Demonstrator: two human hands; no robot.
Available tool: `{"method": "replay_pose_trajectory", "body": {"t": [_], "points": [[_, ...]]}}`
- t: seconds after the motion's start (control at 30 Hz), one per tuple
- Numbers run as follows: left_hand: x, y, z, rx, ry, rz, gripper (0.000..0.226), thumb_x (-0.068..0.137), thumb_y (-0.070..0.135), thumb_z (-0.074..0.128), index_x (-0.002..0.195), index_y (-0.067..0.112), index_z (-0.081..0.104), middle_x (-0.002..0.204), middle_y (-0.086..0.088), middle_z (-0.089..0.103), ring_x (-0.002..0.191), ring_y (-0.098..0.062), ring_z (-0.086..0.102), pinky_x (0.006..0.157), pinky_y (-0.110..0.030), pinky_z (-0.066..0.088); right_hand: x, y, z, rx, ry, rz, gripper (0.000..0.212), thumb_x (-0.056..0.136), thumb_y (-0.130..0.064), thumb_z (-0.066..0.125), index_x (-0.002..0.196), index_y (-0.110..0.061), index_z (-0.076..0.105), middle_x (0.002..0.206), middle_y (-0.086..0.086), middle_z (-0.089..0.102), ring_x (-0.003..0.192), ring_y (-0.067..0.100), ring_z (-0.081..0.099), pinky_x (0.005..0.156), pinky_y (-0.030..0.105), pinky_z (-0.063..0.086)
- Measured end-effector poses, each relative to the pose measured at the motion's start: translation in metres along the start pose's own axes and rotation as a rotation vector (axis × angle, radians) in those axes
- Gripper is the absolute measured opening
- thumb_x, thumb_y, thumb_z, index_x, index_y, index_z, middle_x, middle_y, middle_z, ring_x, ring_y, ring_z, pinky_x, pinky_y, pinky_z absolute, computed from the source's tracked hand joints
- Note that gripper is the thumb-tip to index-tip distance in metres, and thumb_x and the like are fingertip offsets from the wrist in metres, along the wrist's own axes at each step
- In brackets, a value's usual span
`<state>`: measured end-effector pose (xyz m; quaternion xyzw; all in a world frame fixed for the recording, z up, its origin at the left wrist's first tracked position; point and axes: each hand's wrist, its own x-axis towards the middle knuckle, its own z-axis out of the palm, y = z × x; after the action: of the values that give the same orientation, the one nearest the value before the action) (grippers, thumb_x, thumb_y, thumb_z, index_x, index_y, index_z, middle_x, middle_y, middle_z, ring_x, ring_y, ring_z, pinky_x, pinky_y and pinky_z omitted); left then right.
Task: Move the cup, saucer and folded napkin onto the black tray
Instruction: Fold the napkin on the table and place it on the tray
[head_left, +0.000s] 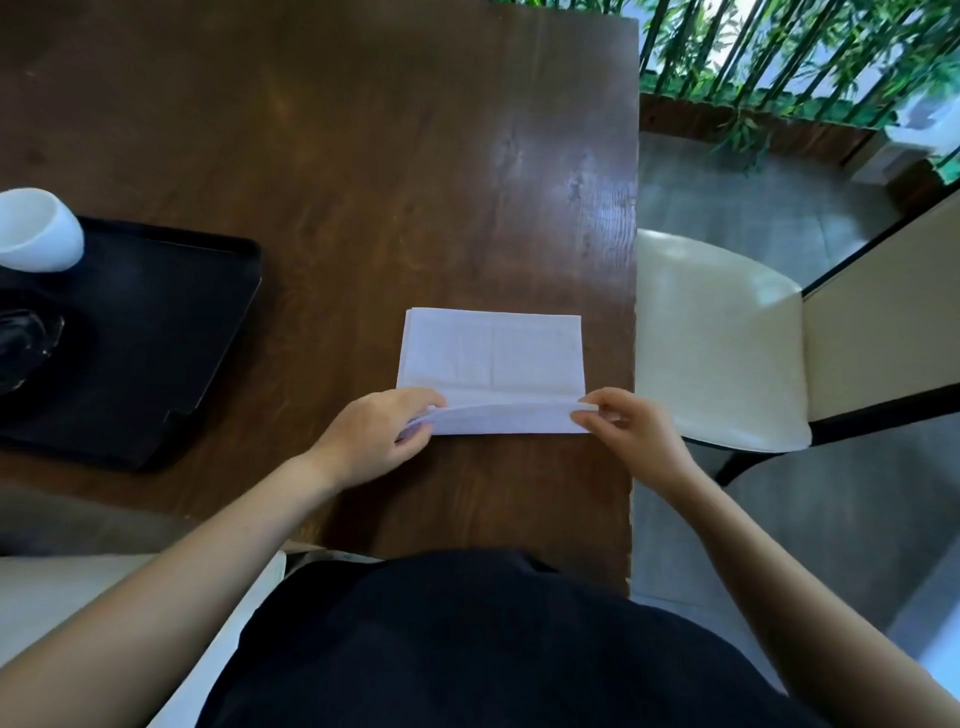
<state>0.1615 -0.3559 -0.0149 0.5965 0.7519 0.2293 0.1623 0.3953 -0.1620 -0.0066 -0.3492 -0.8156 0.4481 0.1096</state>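
A white paper napkin (491, 353) lies on the brown wooden table (363, 182), near its right edge. Its near edge is lifted and partly folded over. My left hand (371, 436) pinches the near left corner and my right hand (628, 426) pinches the near right corner. At the far left sits the black tray (156, 338). A white cup (36, 231) stands at the tray's far left corner. A clear glass saucer (26, 343) rests on the tray's left side, cut off by the frame.
A cream-cushioned chair (717, 332) stands just right of the table edge. Green bamboo plants (779, 57) and a planter fill the far right. Grey floor lies beyond the table. Another pale seat (78, 597) is at the lower left.
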Motion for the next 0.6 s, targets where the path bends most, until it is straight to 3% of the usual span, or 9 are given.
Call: {"method": "replay_pose_trajectory", "body": {"t": [0.1,0.23,0.43,0.6], "points": [[-0.006,-0.002,-0.002,0.050,-0.013,0.035,0.030,0.081,0.017,0.071,0.109,0.008,0.067,0.102,-0.007,0.073,0.090,-0.022,0.069,0.079,-0.020,0.046,0.013,0.000,-0.002,0.041,-0.002,-0.003,0.011,0.086,-0.026,0.065,0.083,-0.037,0.064,0.067,-0.019,0.059,0.066,-0.011,0.055,0.062,0.001,0.041],[-0.005,-0.004,-0.004,-0.045,0.117,-0.073,0.024,0.084,0.012,0.067,0.107,0.005,0.069,0.102,-0.009,0.073,0.091,-0.022,0.068,0.079,-0.019,0.045,0.023,0.000,0.000,0.122,0.041,0.005,0.009,0.088,-0.028,0.062,0.095,-0.030,0.068,0.068,-0.015,0.058,0.066,-0.005,0.054,0.060,0.005,0.042],[0.018,-0.017,-0.013,-0.112,0.039,-0.097,0.016,0.090,0.014,0.060,0.100,0.008,0.070,0.090,0.001,0.070,0.080,-0.011,0.062,0.067,-0.008,0.042,0.028,-0.003,0.004,0.244,0.109,0.039,0.011,0.091,-0.027,0.059,0.083,-0.032,0.065,0.077,-0.010,0.062,0.068,-0.005,0.056,0.058,0.006,0.044],[0.047,-0.025,-0.023,-0.170,0.016,-0.150,0.019,0.092,0.015,0.056,0.103,0.009,0.070,0.087,0.016,0.062,0.077,0.004,0.055,0.068,-0.001,0.041,0.043,-0.001,0.011,0.283,0.182,0.140,0.017,0.091,-0.026,0.057,0.079,-0.016,0.063,0.074,-0.007,0.060,0.062,-0.006,0.051,0.054,0.005,0.038]]}}
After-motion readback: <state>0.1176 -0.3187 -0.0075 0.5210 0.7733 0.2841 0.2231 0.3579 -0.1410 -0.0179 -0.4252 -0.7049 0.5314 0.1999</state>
